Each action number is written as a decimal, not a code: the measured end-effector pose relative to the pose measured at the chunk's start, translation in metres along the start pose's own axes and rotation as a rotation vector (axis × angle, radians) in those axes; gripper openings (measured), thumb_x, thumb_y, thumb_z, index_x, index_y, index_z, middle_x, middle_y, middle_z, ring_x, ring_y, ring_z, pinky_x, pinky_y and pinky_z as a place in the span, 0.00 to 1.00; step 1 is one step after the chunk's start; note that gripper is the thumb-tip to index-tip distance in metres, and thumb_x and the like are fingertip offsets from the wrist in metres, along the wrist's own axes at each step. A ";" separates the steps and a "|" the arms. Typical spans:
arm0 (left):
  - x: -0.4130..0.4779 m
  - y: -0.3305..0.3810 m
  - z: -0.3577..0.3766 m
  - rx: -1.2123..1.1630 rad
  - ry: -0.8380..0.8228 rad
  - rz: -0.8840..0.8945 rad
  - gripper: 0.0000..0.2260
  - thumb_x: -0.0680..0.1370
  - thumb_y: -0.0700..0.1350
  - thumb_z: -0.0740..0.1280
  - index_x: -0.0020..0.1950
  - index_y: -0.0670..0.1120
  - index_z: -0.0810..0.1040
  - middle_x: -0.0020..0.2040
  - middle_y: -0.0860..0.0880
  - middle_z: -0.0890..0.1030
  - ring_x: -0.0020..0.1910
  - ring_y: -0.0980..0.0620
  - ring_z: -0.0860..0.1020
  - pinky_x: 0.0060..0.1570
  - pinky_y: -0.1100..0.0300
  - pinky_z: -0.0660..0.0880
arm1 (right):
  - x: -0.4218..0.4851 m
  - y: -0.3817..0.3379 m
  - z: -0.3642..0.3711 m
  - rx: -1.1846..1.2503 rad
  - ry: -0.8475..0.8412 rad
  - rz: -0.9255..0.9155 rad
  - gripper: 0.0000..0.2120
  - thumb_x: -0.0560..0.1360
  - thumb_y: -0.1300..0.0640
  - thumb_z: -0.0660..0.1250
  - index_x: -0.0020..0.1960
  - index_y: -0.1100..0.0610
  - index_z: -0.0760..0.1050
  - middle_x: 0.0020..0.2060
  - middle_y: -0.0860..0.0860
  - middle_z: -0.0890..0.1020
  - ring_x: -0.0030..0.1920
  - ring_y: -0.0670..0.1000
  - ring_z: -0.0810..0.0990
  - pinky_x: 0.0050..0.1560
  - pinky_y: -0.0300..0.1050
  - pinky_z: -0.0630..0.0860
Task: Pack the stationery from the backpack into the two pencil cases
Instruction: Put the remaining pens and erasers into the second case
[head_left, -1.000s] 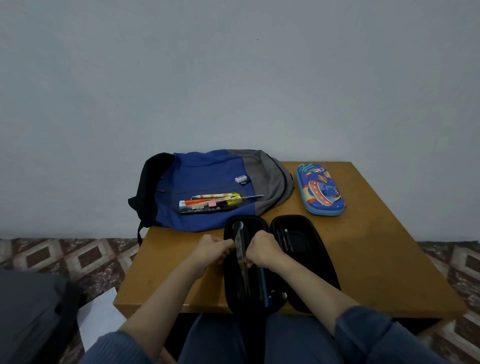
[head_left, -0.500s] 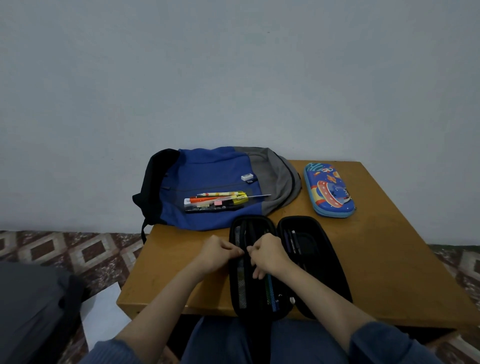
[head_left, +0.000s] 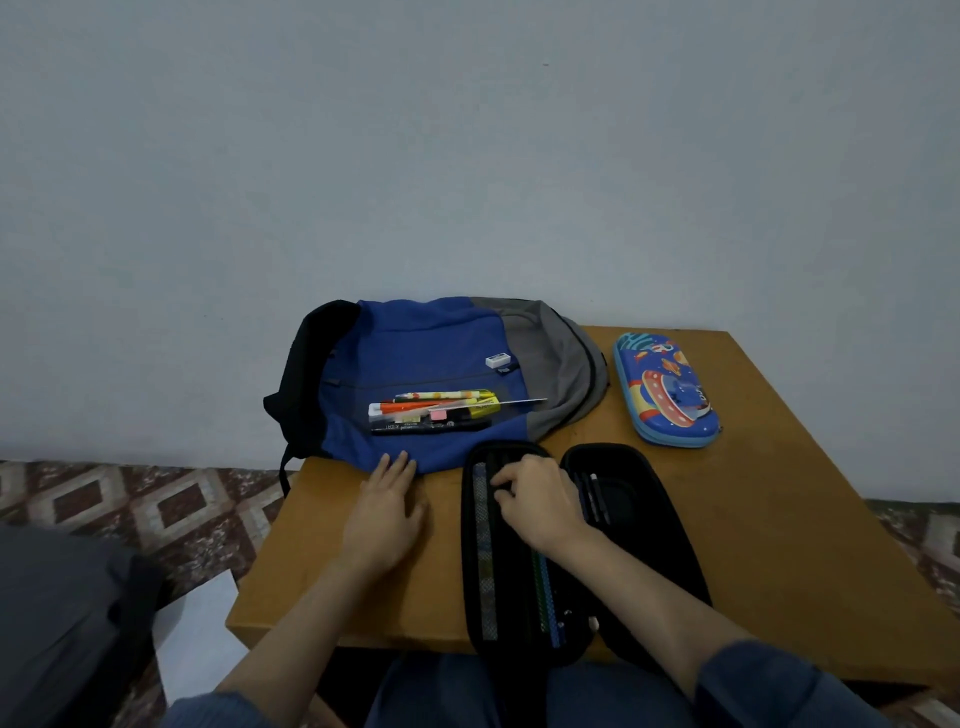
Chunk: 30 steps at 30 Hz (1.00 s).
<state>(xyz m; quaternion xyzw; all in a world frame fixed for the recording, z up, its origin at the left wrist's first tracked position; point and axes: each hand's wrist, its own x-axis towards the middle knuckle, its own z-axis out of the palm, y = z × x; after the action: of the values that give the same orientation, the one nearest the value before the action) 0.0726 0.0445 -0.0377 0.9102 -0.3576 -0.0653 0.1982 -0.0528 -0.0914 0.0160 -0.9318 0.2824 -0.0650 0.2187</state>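
**Fingers flat on your left, curled on your right**

Fingers (head_left: 396, 470) of your left hand (head_left: 387, 512) lie straight and close together. The palm is down on the light brown wooden table (head_left: 779, 519), and the tips touch the near edge of the blue and grey fabric backpack (head_left: 426, 353). Your right hand (head_left: 537, 501) has its fingers curled down over the left half of the black zip-around pencil case (head_left: 639, 519). That case lies opened flat at the table's near edge. You cannot tell from this view whether those fingers pinch anything.

A loose heap of pens, markers and a yellow highlighter (head_left: 436, 413) rests on the front of the backpack, with a small white eraser (head_left: 498, 360) further back on the same panel. Two dark pens (head_left: 597, 499) sit in the right half of the black case, just beside your right hand. The blue cartoon-printed hard pencil case (head_left: 665, 389) lies closed to the right of the backpack, apart from the black case.
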 end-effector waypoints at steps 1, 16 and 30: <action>-0.003 -0.003 0.006 0.036 -0.015 0.012 0.25 0.82 0.51 0.53 0.77 0.47 0.51 0.77 0.52 0.50 0.76 0.54 0.46 0.74 0.56 0.45 | 0.006 0.000 -0.003 0.001 0.033 -0.002 0.12 0.77 0.56 0.63 0.58 0.53 0.79 0.56 0.52 0.79 0.55 0.53 0.78 0.51 0.44 0.74; -0.008 -0.007 0.014 0.000 0.078 0.037 0.24 0.82 0.53 0.51 0.76 0.49 0.52 0.77 0.54 0.51 0.76 0.57 0.47 0.74 0.60 0.43 | 0.089 0.000 -0.006 -0.444 -0.072 -0.155 0.16 0.76 0.60 0.60 0.63 0.58 0.75 0.76 0.48 0.55 0.74 0.56 0.54 0.69 0.60 0.57; -0.009 -0.007 0.013 -0.033 0.086 0.038 0.24 0.81 0.53 0.53 0.76 0.50 0.53 0.77 0.54 0.52 0.76 0.58 0.48 0.74 0.60 0.44 | 0.088 0.003 -0.013 0.083 0.417 -0.254 0.09 0.73 0.66 0.64 0.50 0.62 0.81 0.47 0.57 0.83 0.46 0.59 0.81 0.43 0.48 0.77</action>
<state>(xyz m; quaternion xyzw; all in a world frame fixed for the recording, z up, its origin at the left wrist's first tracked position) 0.0667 0.0511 -0.0529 0.9019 -0.3647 -0.0283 0.2298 0.0162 -0.1471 0.0263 -0.9165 0.1989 -0.2944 0.1840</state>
